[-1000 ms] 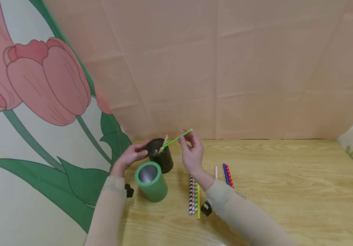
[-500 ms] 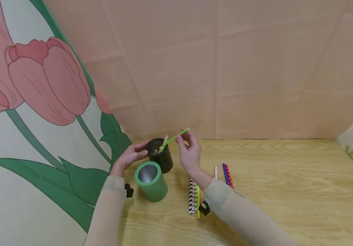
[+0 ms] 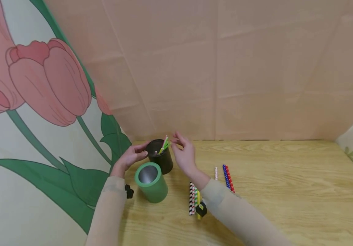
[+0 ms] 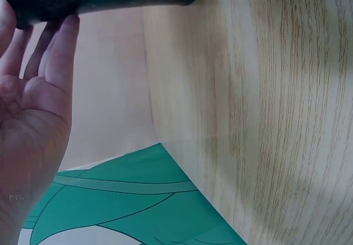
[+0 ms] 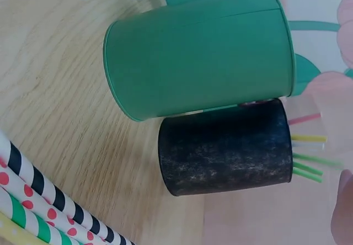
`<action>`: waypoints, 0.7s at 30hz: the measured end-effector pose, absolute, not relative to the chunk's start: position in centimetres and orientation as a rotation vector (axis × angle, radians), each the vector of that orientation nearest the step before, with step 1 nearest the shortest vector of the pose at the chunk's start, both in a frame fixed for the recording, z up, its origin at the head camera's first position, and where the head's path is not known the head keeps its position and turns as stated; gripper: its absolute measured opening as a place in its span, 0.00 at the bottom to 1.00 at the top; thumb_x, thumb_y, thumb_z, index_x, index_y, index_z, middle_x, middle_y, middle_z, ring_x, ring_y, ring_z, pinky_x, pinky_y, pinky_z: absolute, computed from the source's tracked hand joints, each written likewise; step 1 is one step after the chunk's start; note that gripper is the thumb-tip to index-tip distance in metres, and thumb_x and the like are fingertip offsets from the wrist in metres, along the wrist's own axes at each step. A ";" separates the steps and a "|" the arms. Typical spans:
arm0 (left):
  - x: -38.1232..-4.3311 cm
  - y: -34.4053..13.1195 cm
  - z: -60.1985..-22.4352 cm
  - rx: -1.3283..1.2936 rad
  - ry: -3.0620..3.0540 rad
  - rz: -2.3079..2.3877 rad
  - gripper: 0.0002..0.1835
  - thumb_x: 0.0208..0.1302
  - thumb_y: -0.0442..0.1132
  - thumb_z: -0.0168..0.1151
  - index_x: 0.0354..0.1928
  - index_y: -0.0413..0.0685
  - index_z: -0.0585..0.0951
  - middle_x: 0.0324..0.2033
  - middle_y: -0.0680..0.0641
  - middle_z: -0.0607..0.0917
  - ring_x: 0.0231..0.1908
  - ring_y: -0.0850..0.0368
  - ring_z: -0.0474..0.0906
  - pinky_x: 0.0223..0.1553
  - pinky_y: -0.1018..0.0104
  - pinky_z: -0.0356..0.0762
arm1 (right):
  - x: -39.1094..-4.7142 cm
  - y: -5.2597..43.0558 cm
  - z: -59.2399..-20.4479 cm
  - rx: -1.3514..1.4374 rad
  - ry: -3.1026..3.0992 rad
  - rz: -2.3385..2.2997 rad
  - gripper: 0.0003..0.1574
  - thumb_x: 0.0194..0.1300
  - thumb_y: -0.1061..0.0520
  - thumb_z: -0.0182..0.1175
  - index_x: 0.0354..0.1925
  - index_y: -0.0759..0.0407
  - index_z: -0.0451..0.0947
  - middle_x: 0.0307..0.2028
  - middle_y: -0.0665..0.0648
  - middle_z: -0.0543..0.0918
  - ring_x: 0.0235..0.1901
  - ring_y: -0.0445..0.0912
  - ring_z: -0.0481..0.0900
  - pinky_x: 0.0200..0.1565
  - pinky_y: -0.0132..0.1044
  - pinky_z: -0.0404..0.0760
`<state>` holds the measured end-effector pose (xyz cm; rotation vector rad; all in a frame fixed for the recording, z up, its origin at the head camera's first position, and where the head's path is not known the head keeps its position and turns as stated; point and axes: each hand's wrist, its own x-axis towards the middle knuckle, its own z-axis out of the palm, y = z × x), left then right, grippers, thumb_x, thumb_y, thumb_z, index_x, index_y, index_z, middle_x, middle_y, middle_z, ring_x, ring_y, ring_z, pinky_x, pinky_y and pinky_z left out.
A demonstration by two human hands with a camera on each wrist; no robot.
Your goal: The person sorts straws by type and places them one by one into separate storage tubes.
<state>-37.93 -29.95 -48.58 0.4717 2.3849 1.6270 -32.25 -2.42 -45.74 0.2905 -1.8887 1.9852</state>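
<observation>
The green straw (image 5: 314,160) leans in the black cup (image 5: 226,148), its lower part hidden by the cup's wall and its outer end blurred in the right wrist view. It is thin, bright and plain green, slanting out over the rim towards the right hand (image 3: 185,155). That hand's fingertips are right by its end, but I cannot tell whether they pinch it or have let go; in the right wrist view the hand is mostly cut off by the edge.

The left hand (image 3: 132,156) holds the black cup near its rim, thumb and fingers against the side, some fingers hidden behind it. In the left wrist view the cup is cut off at the top. Its surface is dark and scuffed. A pink straw (image 5: 304,118) and a yellow straw (image 5: 309,139) also poke out, their lower lengths hidden.

The green cup (image 5: 198,54) stands just beside the black one. On the table (image 3: 272,194), the right forearm and its black wrist camera (image 3: 201,209) partly cover a row of patterned straws (image 5: 39,202); a blue straw (image 3: 226,176) and a red straw (image 3: 230,178) lie farther right.
</observation>
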 end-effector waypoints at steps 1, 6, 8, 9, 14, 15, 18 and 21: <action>-37.9 -30.0 -48.6 0.471 2.382 1.631 0.32 0.80 0.35 0.61 0.81 0.44 0.66 0.79 0.37 0.67 0.71 0.39 0.73 0.66 0.52 0.78 | -32.1 -2.4 -45.7 0.293 -1.886 1.983 0.34 0.70 0.73 0.63 0.73 0.68 0.74 0.62 0.63 0.85 0.57 0.58 0.86 0.58 0.47 0.85; -37.8 -30.0 -48.6 0.454 2.384 1.635 0.32 0.80 0.35 0.62 0.81 0.46 0.67 0.78 0.38 0.68 0.70 0.40 0.74 0.66 0.52 0.78 | -31.6 -2.0 -45.4 0.332 -1.856 1.987 0.35 0.70 0.73 0.63 0.73 0.66 0.74 0.63 0.62 0.84 0.59 0.60 0.84 0.60 0.51 0.84; -37.8 -29.9 -48.5 0.442 2.383 1.639 0.32 0.80 0.35 0.62 0.81 0.46 0.68 0.78 0.39 0.69 0.70 0.40 0.74 0.66 0.51 0.78 | -31.4 -1.8 -45.2 0.339 -1.861 1.991 0.35 0.70 0.73 0.63 0.74 0.65 0.74 0.63 0.61 0.84 0.60 0.61 0.84 0.61 0.49 0.84; -37.8 -29.9 -48.5 0.440 2.383 1.640 0.32 0.80 0.35 0.62 0.81 0.47 0.68 0.78 0.38 0.69 0.70 0.40 0.74 0.66 0.51 0.78 | -31.3 -1.7 -45.2 0.338 -1.870 1.992 0.35 0.71 0.73 0.63 0.74 0.65 0.74 0.64 0.61 0.84 0.60 0.60 0.83 0.61 0.48 0.84; -37.8 -29.8 -48.5 0.429 2.372 1.646 0.32 0.80 0.35 0.62 0.81 0.47 0.68 0.78 0.37 0.69 0.69 0.39 0.75 0.66 0.51 0.78 | -31.2 -1.0 -45.6 0.320 -1.892 2.038 0.35 0.72 0.71 0.62 0.75 0.61 0.74 0.65 0.59 0.83 0.61 0.61 0.83 0.60 0.44 0.85; -37.8 -29.8 -48.5 0.429 2.372 1.646 0.32 0.80 0.35 0.62 0.81 0.47 0.68 0.77 0.37 0.69 0.70 0.39 0.75 0.65 0.51 0.78 | -31.3 -0.9 -45.8 0.316 -1.887 2.051 0.35 0.72 0.72 0.62 0.75 0.62 0.74 0.65 0.59 0.83 0.61 0.61 0.82 0.59 0.42 0.85; -37.8 -29.9 -48.5 0.435 2.364 1.656 0.32 0.79 0.34 0.62 0.81 0.46 0.68 0.78 0.37 0.69 0.71 0.39 0.73 0.65 0.52 0.78 | -31.3 -0.3 -46.1 0.303 -1.875 2.069 0.34 0.72 0.72 0.61 0.74 0.62 0.75 0.64 0.59 0.83 0.60 0.60 0.83 0.56 0.37 0.86; -37.7 -30.0 -48.6 0.469 2.386 1.653 0.32 0.79 0.34 0.63 0.81 0.44 0.68 0.78 0.37 0.68 0.73 0.37 0.70 0.66 0.49 0.77 | -31.1 0.4 -46.2 0.282 -1.856 2.095 0.34 0.72 0.73 0.60 0.73 0.63 0.76 0.63 0.61 0.84 0.59 0.59 0.83 0.53 0.33 0.86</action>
